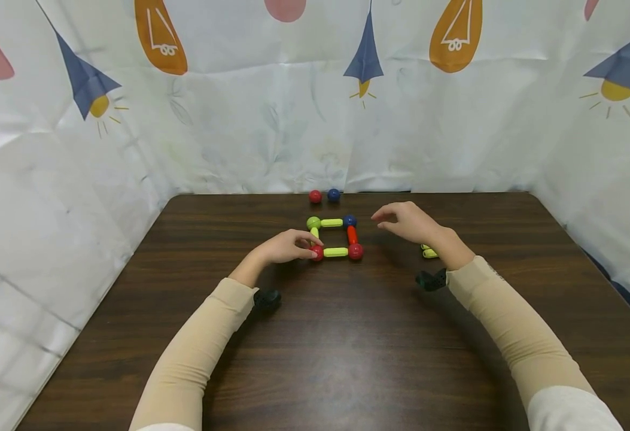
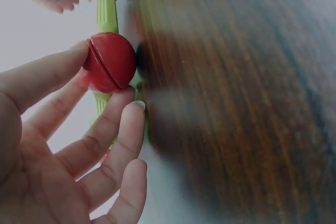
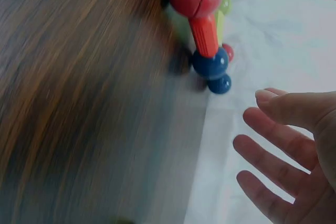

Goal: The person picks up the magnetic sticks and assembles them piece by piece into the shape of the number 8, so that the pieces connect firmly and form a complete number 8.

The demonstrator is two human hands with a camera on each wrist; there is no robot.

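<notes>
A square frame of balls and rods lies on the brown table. Its corners are a green ball (image 1: 313, 223), a blue ball (image 1: 349, 221), a near right red ball (image 1: 355, 251) and a near left red ball (image 2: 111, 62). Three sides are yellow-green rods, one being the near rod (image 1: 335, 252); the right side is a red rod (image 1: 352, 234). My left hand (image 1: 288, 246) pinches the near left red ball between thumb and fingers. My right hand (image 1: 408, 222), fingers loosely bent and holding nothing, hovers right of the blue corner.
Behind the frame lie a loose red ball (image 1: 315, 196) and a loose blue ball (image 1: 333, 195). Yellow-green rods (image 1: 429, 253) rest by my right wrist, partly covered by it. A printed white cloth (image 1: 293, 131) hangs along the table's back and sides.
</notes>
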